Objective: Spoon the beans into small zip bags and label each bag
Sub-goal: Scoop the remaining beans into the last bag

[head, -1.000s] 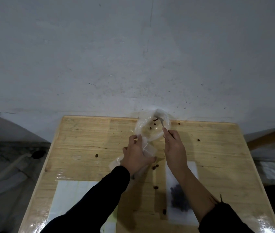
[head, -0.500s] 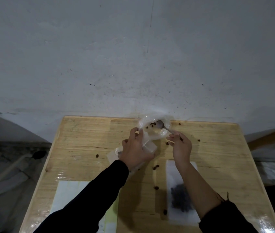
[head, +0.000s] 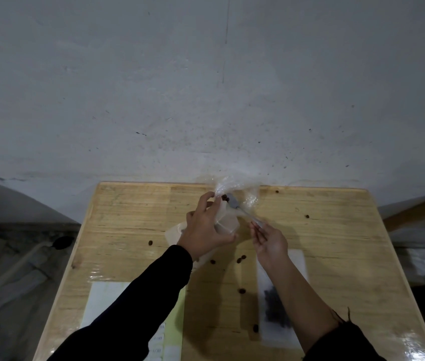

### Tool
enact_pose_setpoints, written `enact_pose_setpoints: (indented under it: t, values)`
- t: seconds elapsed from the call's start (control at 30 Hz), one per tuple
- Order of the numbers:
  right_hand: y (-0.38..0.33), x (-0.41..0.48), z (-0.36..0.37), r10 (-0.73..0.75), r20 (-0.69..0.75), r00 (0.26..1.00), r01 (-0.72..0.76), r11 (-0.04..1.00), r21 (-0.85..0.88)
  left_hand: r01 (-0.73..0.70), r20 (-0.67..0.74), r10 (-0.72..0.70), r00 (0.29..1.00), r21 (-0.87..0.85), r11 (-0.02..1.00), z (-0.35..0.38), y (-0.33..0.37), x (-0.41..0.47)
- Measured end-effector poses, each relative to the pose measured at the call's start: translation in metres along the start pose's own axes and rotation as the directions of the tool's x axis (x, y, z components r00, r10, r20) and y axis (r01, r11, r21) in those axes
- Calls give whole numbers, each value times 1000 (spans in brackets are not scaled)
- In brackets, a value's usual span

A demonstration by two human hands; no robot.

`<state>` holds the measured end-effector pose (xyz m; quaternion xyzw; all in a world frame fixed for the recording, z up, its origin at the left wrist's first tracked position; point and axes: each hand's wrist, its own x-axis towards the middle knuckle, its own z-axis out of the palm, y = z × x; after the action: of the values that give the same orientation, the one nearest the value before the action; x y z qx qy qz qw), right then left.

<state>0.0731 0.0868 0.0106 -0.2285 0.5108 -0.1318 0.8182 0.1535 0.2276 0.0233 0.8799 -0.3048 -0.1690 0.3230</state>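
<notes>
The left hand (head: 206, 230) curls its fingers round the clear bag (head: 240, 188) at the table's (head: 128, 217) far edge, holding it open. The spoon (head: 233, 205), pinched at its handle end by the right hand (head: 268, 241), has drawn back toward the bag's mouth beside a few beans (head: 223, 197), so a scoop is probably coming out.

Black left sleeve (head: 138, 303) reaches the wrist; right sleeve (head: 344, 342) (frayed threads) ends higher.

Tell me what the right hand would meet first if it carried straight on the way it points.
The right hand, pinching the spoon, points up-left. Going on, it would probably first meet the clear bag held by the left hand, where the spoon's bowl sits; depth is unclear.
</notes>
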Motion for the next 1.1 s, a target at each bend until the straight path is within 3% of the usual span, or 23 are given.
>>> enact_pose_setpoints:
  t: [0.23,0.4,0.53,0.7,0.8,0.93,1.1]
  values:
    - [-8,-4,3,-61,-39,997,59,997,-39,68,10,-68,998,19,998,2,-7,0]
    - [-33,-13,-1,-285,-46,957,268,937,-223,181,7,-181,983,-19,983,6,-13,0]
    - [-46,-23,-6,-430,137,892,450,821,-352,188,-18,-189,982,-44,981,7,-10,3]
    - [-43,-34,-3,-430,449,783,621,587,-520,156,21,-155,988,-17,988,9,-7,5]
    - [-44,-35,-4,-438,540,718,696,468,-545,137,17,-136,990,-4,991,11,-6,4]
    - [-60,-32,-17,-495,507,705,709,517,-480,142,44,-140,989,-53,988,8,-7,1]
    - [-83,-21,-50,-621,350,702,712,584,-390,182,16,-181,983,-68,981,9,-8,-1]
